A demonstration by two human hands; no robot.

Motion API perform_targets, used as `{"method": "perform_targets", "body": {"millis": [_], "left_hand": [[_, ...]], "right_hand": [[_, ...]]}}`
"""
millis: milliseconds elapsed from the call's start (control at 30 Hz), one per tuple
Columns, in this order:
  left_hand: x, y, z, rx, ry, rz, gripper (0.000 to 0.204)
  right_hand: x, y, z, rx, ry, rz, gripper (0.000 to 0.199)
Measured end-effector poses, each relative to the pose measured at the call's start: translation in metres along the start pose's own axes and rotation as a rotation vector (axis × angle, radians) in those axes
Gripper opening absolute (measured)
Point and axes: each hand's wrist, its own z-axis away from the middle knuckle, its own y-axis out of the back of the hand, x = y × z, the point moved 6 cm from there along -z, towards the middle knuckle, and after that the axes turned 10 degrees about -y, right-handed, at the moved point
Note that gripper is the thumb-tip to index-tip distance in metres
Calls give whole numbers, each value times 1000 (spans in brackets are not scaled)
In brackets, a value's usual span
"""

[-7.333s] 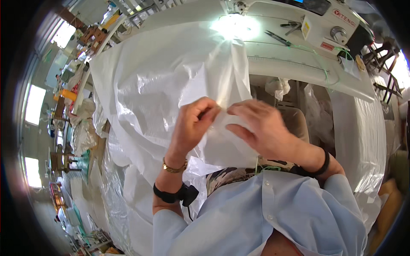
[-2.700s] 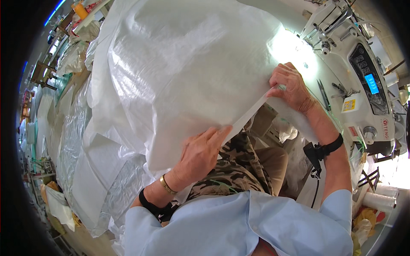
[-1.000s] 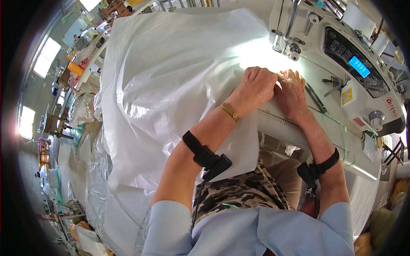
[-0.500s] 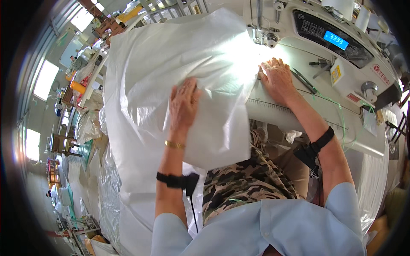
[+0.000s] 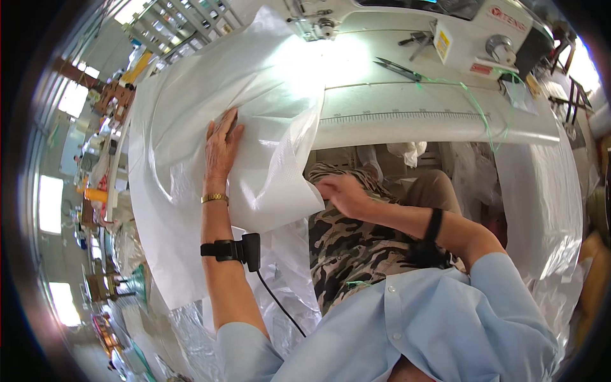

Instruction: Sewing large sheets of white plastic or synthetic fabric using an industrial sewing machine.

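A large white woven plastic sheet (image 5: 172,140) lies over the left of the sewing table and hangs down toward my lap. My left hand (image 5: 221,151) rests flat on it, fingers stretched out. Low at the sheet's right edge, above my lap, my right hand (image 5: 349,196) is closed, its fingertips pinching the edge near a corner. Part of those fingers hides behind the sheet. The sewing machine's needle area (image 5: 323,28) stands beyond the sheet, under a bright lamp.
On the machine table (image 5: 394,130), marked with a ruler scale, lies a slender dark two-pronged tool (image 5: 399,69). Green thread (image 5: 474,102) trails over the front edge. A grey motor housing with a handwheel (image 5: 499,48) stands at the right. Clear plastic film (image 5: 541,191) hangs below.
My right hand has come off the table by the needle and moved down toward me to the sheet's edge. My left hand still lies on the sheet. The view has shifted right.
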Motion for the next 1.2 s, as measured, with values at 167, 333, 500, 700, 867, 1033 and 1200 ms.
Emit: {"method": "perform_targets", "body": {"millis": [167, 333, 500, 700, 867, 1033, 1200], "left_hand": [[-6, -2, 7, 3, -30, -28, 47], [4, -1, 15, 79, -166, -34, 51], [-6, -3, 5, -16, -69, 14, 51], [-7, 4, 4, 3, -80, 4, 51], [-7, -2, 6, -4, -77, 3, 49], [-12, -3, 9, 3, -69, -4, 49], [-11, -6, 5, -3, -78, -5, 50]], "right_hand": [[-52, -87, 1, -173, 332, 52, 29], [-103, -91, 47, -319, 523, -6, 38], [-11, -102, 16, -273, 550, 58, 40], [39, -68, -15, -496, 189, 167, 22], [23, -56, -31, -90, -104, -322, 32], [-20, -62, -8, -9, -125, -576, 37], [-7, -64, -12, 107, -344, -213, 45]]}}
